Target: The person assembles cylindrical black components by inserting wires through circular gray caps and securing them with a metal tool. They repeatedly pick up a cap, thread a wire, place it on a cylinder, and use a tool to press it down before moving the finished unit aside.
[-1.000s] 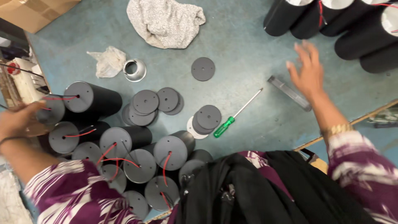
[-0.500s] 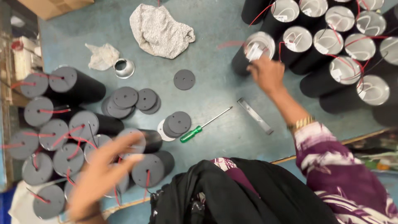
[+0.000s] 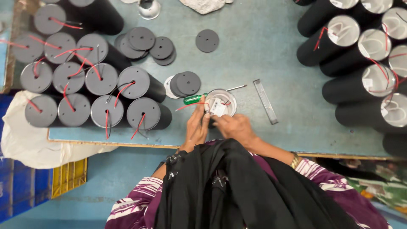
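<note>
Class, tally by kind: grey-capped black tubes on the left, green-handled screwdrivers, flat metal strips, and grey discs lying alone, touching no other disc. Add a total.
Grey-capped black tubes: 12
Green-handled screwdriver: 1
Flat metal strip: 1
Lone grey disc: 1
Total: 15

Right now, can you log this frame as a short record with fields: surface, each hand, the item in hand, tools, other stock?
surface: blue-grey table
left hand: at the left side of the open cylinder, near its red wire
right hand: fingers on the white part inside the cylinder's open top
tools: green-handled screwdriver lying just left of the cylinder; grey metal bar to its right
left stock: capped black cylinders with red wires; loose grey discs
right stock: open-topped black cylinders
</note>
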{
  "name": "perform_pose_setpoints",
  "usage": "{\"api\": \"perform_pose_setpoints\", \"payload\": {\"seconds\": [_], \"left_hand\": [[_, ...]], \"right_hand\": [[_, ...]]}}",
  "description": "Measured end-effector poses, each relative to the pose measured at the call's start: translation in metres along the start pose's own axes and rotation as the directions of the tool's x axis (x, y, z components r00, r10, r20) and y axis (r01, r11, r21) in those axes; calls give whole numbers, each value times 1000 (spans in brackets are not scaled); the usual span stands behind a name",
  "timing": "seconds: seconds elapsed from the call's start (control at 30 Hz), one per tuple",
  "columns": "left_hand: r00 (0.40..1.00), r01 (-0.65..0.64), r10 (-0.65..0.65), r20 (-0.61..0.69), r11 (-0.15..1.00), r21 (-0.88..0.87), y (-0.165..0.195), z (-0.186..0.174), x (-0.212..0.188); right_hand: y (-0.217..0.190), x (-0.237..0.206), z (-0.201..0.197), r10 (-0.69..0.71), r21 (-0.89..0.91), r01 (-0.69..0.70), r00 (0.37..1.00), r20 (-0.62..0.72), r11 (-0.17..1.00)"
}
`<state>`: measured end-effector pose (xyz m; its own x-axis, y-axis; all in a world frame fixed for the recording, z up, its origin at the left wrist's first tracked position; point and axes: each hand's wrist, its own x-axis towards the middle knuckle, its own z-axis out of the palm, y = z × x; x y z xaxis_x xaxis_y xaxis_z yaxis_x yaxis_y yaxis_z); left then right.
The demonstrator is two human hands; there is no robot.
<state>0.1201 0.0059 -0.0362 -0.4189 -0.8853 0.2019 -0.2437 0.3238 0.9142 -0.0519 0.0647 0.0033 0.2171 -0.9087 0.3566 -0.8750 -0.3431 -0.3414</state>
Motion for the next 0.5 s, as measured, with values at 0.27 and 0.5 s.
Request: {"api": "perform_pose_setpoints", "payload": {"seconds": [0.27,0.5], "left_hand": [[998,-5,-1,-59,994,-106,-4,-19,13],[973,-220,170,156,889,401,26,-36,25]], "right_hand": [[5,42,-61,-20,273,-187,791,611,944],[96,192,-30,102,569,-272,944,313,776]]}}
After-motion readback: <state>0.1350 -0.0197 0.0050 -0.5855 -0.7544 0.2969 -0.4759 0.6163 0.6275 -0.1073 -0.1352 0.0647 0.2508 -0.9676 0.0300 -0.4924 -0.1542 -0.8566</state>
